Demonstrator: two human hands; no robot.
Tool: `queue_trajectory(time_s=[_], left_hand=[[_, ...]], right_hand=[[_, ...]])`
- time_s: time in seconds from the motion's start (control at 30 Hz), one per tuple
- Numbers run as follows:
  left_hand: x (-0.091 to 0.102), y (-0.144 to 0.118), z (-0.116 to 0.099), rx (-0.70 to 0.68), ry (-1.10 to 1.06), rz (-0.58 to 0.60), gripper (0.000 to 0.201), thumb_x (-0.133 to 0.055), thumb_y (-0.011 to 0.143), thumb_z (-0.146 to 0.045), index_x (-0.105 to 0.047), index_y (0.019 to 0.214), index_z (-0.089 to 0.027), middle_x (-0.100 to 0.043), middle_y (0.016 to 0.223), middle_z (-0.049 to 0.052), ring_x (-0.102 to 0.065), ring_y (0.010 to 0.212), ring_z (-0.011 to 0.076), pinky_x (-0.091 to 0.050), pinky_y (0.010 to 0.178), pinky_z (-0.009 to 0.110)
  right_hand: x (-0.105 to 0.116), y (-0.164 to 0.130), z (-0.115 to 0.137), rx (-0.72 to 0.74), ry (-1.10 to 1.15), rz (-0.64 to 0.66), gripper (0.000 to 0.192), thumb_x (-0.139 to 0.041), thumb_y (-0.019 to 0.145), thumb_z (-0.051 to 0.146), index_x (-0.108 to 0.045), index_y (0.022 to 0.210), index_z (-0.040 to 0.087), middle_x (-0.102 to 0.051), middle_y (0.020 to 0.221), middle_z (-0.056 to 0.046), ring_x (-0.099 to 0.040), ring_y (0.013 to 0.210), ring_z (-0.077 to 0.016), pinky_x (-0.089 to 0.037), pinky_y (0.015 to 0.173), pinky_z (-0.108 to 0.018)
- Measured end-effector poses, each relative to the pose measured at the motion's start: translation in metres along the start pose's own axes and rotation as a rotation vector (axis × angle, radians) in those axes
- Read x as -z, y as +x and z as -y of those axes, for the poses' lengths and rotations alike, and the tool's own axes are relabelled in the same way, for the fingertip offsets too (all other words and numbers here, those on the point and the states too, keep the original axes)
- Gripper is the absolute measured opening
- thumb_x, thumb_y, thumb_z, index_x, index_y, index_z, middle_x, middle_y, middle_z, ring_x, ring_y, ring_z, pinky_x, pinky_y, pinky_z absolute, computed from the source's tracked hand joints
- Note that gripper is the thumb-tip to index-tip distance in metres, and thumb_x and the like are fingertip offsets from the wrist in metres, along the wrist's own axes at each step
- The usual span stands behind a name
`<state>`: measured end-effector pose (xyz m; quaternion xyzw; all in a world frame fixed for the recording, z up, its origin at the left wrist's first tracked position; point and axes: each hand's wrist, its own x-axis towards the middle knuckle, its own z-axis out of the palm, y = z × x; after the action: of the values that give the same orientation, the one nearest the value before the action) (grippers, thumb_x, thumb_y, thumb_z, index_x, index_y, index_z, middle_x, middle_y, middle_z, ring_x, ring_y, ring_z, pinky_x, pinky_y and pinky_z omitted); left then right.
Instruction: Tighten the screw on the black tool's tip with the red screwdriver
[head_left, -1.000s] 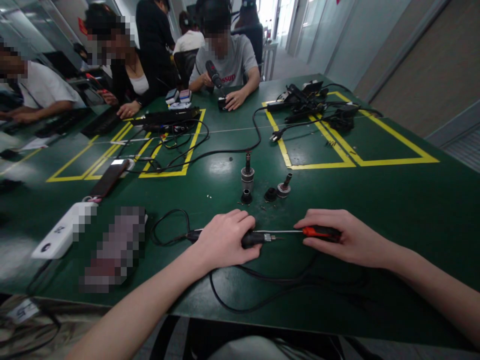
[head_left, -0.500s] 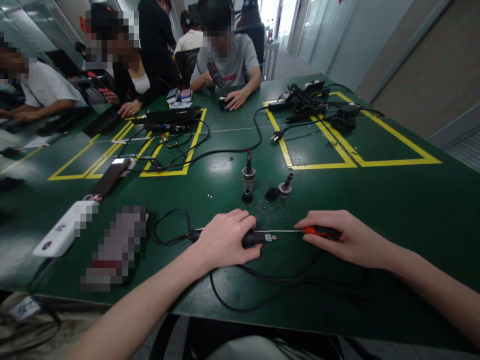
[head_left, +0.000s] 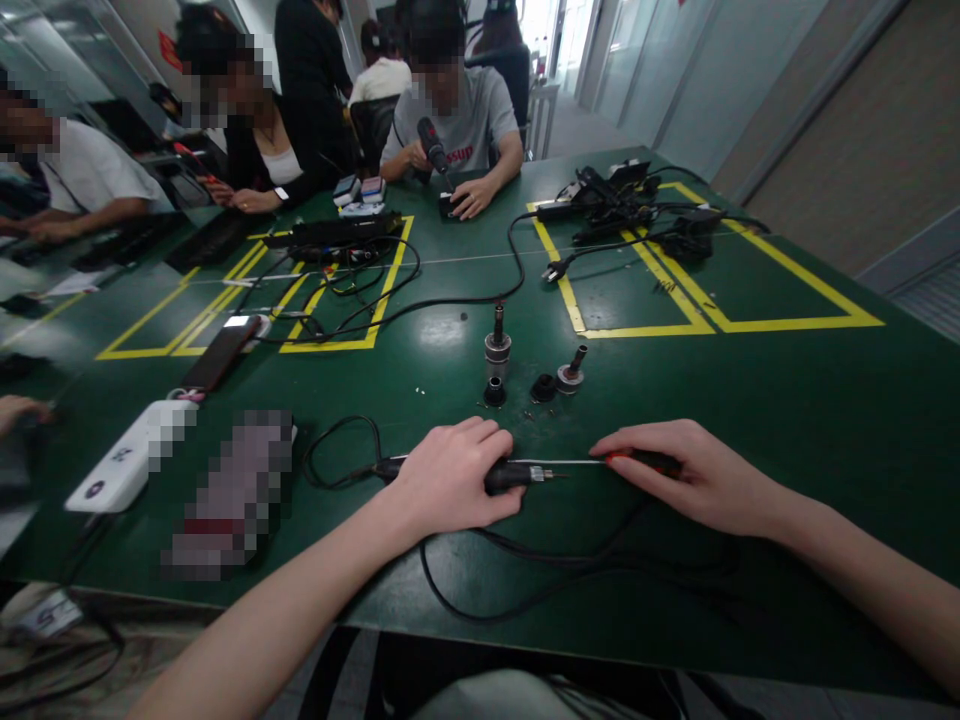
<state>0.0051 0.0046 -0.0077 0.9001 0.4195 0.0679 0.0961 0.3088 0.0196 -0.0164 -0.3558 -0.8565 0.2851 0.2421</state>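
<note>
At about nine o'clock from the hands a white box (head_left: pixel 127 465) lies near the table (head_left: pixel 787 400) edge, with a dark phone (head_left: pixel 221 352) farther off at ten o'clock. Next comes a loop of black cord (head_left: pixel 341 450) that runs into the back of a black corded tool (head_left: pixel 506 475) lying flat on the green table. The left hand (head_left: pixel 450 480) is closed over the tool's body, pressing it down, so that only the black front end and short metal tip stick out toward three o'clock. At twelve o'clock from that hand, well apart from it, stand small metal parts (head_left: pixel 496 350), one upright, with a few tiny specks that could be screws beside them. To the right, a screwdriver (head_left: pixel 600 463) lies almost level, its thin shaft aimed at the tool's tip and touching or very nearly touching it; which, I cannot tell. The right hand (head_left: pixel 694 480) is curled over its red and black handle, gripping it. The step in hand looks like working a fastener at the tool's nose, with the body pinned by one hand. The next move would call for keeping the shaft in line with the tip and the tool steady so the blade does not slip.
</note>
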Motion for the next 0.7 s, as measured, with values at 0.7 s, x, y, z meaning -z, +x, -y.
queue_trajectory(time_s=[0.7], left_hand=[[0.0005,-0.0001,0.0006,0.003,0.004,0.010,0.019,-0.072,0.090,-0.037,-0.059,0.090,-0.023,-0.069,0.088,0.002,-0.068,0.087,0.0227,-0.054,0.074,0.033]], right_hand=[[0.0034,-0.0008,-0.0016,-0.017,0.047,0.012,0.026,-0.061,0.106,0.037,-0.083,0.107,0.023,-0.086,0.094,-0.008,-0.081,0.080,-0.0226,-0.063,0.071,-0.031]])
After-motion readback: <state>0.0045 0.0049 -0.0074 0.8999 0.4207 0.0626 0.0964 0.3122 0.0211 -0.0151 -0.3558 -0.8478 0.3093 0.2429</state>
